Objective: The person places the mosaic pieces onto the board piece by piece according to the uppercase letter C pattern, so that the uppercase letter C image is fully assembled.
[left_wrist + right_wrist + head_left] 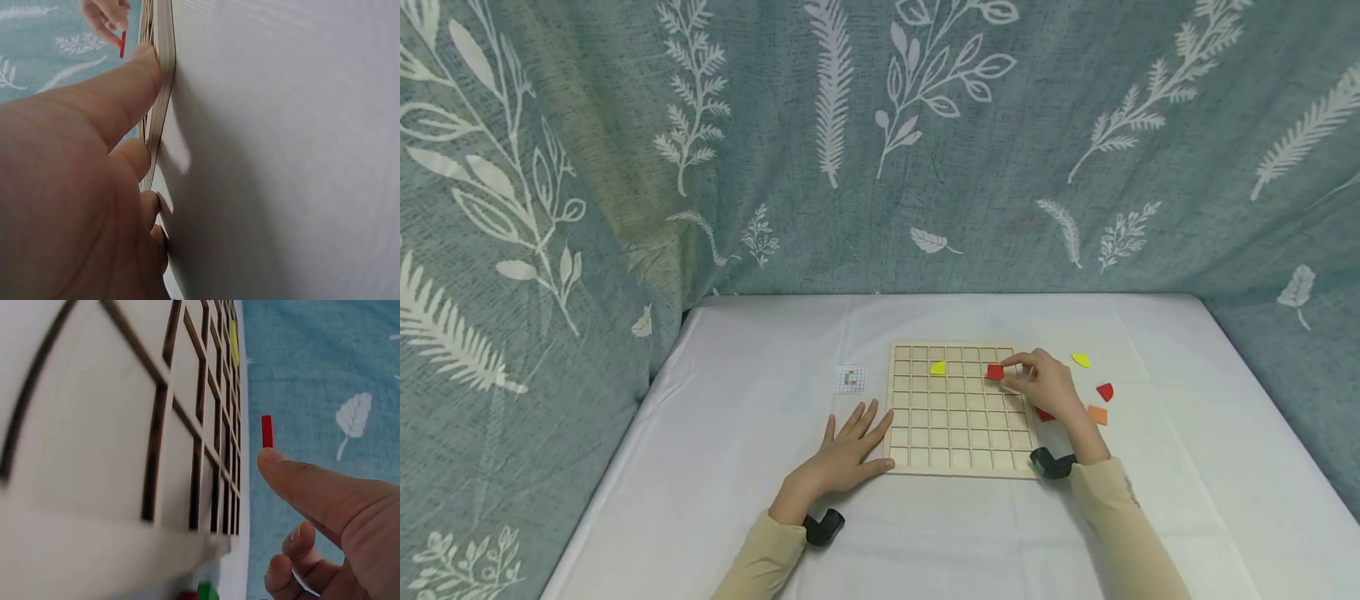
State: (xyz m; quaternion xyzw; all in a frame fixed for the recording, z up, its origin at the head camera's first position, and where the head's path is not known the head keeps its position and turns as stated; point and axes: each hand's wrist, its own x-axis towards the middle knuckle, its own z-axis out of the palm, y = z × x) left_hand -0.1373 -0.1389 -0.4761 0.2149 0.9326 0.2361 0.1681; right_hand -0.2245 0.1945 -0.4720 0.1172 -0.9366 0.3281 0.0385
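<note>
A wooden grid board (950, 432) lies flat on the table. Between thumb and fingers, my right hand (1043, 385) pinches a red square tile (996, 372) above the board's upper right part. In the right wrist view, that tile (267, 431) shows edge-on, apart from the grid. My left hand (842, 461) has its fingers spread, with thumb and fingertips touching the board's left edge. One yellow quarter-round tile (938, 368) sits in a cell near the top of the grid.
Right of the board lie a yellow tile (1081, 360), a red rounded tile (1105, 392), an orange square tile (1097, 414) and a red piece (1045, 414) partly under my right hand. A small card with a printed grid (851, 379) lies to the left. Behind the table hangs a leaf-patterned curtain (865, 225).
</note>
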